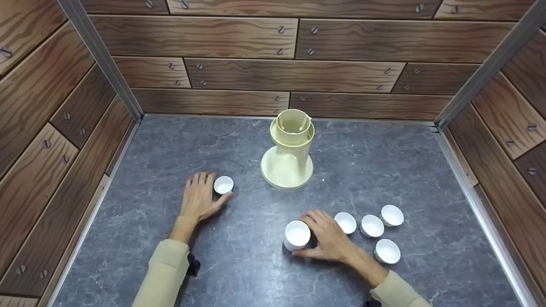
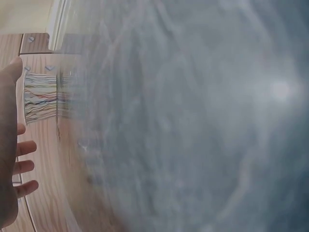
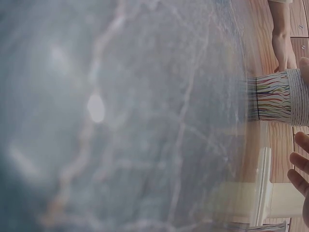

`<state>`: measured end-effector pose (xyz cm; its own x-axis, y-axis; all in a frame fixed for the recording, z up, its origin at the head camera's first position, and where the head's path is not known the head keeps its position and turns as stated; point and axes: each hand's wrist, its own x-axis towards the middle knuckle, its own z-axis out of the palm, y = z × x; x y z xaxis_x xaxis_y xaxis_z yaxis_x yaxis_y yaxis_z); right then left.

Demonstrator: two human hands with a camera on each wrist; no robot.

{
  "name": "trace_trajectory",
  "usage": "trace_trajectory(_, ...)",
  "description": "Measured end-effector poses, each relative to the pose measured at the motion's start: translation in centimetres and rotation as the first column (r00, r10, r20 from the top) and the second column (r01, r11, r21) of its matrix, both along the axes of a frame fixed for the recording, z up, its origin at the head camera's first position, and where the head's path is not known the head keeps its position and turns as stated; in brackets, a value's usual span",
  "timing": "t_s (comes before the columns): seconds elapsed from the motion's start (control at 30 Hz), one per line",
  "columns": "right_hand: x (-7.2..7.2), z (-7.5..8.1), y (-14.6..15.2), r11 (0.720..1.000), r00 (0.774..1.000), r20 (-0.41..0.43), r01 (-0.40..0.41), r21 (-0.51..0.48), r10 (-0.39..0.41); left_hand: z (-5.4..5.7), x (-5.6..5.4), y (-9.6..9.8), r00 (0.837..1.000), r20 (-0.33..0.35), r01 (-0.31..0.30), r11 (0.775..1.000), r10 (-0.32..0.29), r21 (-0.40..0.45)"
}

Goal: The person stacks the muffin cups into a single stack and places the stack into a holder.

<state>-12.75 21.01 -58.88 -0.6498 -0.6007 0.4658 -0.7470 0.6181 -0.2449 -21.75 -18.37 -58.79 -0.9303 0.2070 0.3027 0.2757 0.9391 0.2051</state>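
Observation:
My left hand (image 1: 199,198) rests beside a small white-lined cup (image 1: 224,185), thumb and fingers spread around its near and left sides. That cup's outside has thin coloured wavy stripes (image 2: 41,98), and a gap shows between it and the fingers in the left wrist view. On the right, a stack of nested cups (image 1: 297,236) stands upright between the thumb and fingers of my right hand (image 1: 326,238). Several ridged rims top its striped side (image 3: 274,99). The right thumb is close at the stack's rim, while the loosely extended fingers (image 3: 300,160) lie just off its other side.
Several more white-lined cups, among them one cup (image 1: 372,226), stand upright to the right of my right hand. A pale yellow stand (image 1: 287,168) with a round base and open cylindrical top is at the back centre. Wood-patterned walls (image 1: 294,74) surround the grey marbled table (image 1: 239,273).

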Motion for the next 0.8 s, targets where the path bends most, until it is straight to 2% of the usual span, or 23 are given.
trace_trajectory(0.33,0.08,0.22,-0.01,1.000,1.000,0.004,-0.002,0.004,0.002,0.07,0.01,0.32,0.996,0.083,-0.021,1.000,0.020,0.009)
trace_trajectory(0.8,0.04,0.05,-0.05,1.000,1.000,0.006,0.004,0.000,-0.004,0.15,-0.09,0.47,0.997,0.076,-0.005,1.000,0.005,-0.001)
